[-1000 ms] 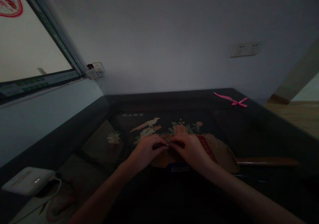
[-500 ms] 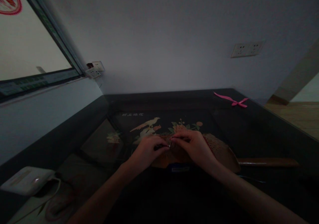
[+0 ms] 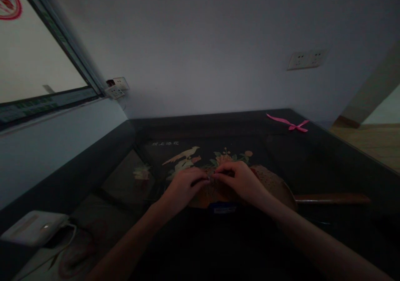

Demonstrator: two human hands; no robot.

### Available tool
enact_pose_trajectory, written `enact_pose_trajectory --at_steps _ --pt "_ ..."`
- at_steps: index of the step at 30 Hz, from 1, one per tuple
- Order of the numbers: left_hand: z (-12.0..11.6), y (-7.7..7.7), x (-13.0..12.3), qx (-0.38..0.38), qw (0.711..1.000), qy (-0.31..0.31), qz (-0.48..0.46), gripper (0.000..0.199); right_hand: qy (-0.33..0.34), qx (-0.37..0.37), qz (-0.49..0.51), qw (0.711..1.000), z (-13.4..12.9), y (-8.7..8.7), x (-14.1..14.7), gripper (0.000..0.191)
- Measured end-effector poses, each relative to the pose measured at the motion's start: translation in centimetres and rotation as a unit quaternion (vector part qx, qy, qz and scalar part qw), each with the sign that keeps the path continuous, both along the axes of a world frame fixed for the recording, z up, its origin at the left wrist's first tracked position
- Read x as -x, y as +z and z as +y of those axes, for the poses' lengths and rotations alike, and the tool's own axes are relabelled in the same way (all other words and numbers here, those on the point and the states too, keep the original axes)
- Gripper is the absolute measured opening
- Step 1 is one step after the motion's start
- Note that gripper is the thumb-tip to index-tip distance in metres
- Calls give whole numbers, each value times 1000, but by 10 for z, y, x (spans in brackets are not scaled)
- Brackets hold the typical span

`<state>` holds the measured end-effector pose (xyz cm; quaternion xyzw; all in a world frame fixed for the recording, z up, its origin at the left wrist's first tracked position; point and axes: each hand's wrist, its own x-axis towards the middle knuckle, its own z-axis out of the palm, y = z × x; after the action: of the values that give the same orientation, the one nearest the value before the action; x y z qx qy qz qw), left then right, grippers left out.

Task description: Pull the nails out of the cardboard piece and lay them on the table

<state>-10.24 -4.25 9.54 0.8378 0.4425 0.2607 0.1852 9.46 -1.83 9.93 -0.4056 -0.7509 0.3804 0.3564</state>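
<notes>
My left hand (image 3: pixel 187 183) is closed in a pinch, thumb against fingertips, with a tiny pale glint at their tips. Just across from it my right hand (image 3: pixel 240 179) is pinched too, a small gap apart. What either hand holds is too small and dark to name. Both hover over or rest on a brown rounded piece with dark dots (image 3: pixel 273 185), lying on the dark table. From its right side sticks out a long brown handle (image 3: pixel 333 199). Close to me, below the hands, lies a dark blue thing with a pale label (image 3: pixel 223 208).
A pink ribbon (image 3: pixel 292 126) lies at the table's far right. At the left front stands a white box-like device (image 3: pixel 36 227) with a white cable. The table top (image 3: pixel 200 126) bears a bird-and-flower picture and meets the wall, which has sockets (image 3: pixel 308 60).
Both hands stay in nearly the same place, still pinched close together; the glint between the fingertips looks fainter. The whole view has shifted slightly.
</notes>
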Motion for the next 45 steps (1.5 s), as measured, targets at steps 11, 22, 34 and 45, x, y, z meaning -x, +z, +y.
enact_pose_trajectory --at_steps 11,22,34,45 --pt "0 -6 -7 -11 999 38 -10 13 3 -10 -23 1000 -1 -2 0 14" --pt "-8 -19 -17 -104 987 61 106 13 -2 -21 -12 1000 -1 -4 -1 13" --pt "-74 -2 0 -197 980 -18 -23 18 11 -1 17 1000 -21 20 -25 15" --pt "-161 -92 -15 84 914 -396 22 34 10 90 21 996 -76 -5 -70 21"
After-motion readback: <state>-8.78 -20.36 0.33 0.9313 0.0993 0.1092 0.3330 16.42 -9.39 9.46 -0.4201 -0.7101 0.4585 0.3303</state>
